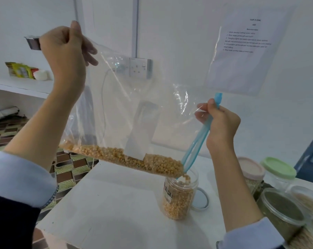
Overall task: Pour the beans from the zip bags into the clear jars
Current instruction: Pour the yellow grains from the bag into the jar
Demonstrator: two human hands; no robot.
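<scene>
Keep L hand (62,49) pinching bag (127,97) corner high, R hand (222,123) clamping zip (197,141), spout over jar (179,194), w/ beans (134,159) trickling slow.

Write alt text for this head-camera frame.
Yellow beans spill from a tilted clear zip bag into an open clear jar on a white table. The left hand grips its raised corner; the right hand grips the blue zip edge.
</scene>
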